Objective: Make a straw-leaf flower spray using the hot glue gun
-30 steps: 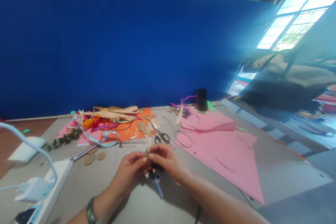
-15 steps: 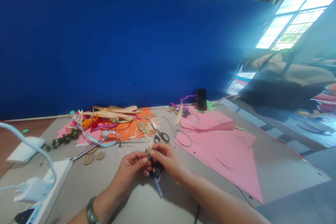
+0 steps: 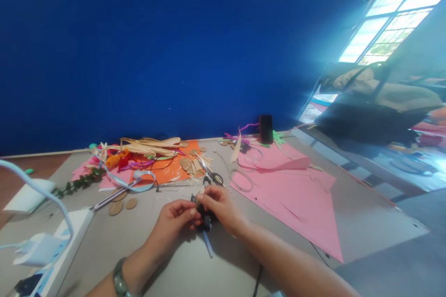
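Fingers [image 3: 190,214] of the left hand [image 3: 170,223] and right hand [image 3: 223,208] are narrowed to thumb-and-index pinches meeting at a small pale piece [image 3: 198,202], mid-scene above the gray table [image 3: 223,280]. Fingertips hide most of it; can't tell its shape. Near left: power strip [image 3: 81,225], cable arching over it, so I'd work with the left elbow clear of that. Near center: bluish stick [image 3: 208,244] sticks out of a dark tool [image 3: 206,222] under the hands. Looks like a glue gun; can't tell if the curled fingers touch it. If it is, assume a hot tip: grip the piece by its edges, pads off any melt. Best split: left anchors, right trims position, light pressure, wrists braced. Farther out, round discs [image 3: 131,203] left, well apart; pink sheet [image 3: 296,195] right, out of the way. Scissors [image 3: 210,177] sit just beyond the right hand, so avoid pushing knuckles forward. Farther: orange sheet [image 3: 169,174] left, then black slab [image 3: 265,129] right, near the blue panel [image 3: 156,55].
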Demonstrator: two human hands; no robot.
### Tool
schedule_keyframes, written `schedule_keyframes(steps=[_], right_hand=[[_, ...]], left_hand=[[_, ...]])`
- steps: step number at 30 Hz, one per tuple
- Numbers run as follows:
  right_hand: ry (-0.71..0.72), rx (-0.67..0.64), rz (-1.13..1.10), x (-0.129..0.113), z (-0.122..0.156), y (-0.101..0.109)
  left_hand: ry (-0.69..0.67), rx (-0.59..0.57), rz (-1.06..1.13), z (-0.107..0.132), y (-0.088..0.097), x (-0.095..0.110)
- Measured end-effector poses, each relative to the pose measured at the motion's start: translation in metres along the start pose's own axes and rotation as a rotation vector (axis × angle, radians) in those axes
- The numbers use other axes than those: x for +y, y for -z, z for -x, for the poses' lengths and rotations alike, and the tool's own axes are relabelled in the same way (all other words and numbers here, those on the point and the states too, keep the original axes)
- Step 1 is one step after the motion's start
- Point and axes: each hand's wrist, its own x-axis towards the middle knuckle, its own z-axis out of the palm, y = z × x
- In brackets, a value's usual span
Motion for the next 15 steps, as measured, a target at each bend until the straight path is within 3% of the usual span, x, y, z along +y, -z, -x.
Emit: schedule_keyframes(steps=[9, 15], right_hand=[[-0.004, -0.009, 0.095, -0.006, 0.002, -0.001], [-0.001, -0.038, 0.096, -0.007, 0.003, -0.001]], left_hand=[[-0.007, 0.007, -0.064, 0.002, -0.002, 0.008], [-0.08, 0.046, -0.116, 0.009, -0.01, 0.016]])
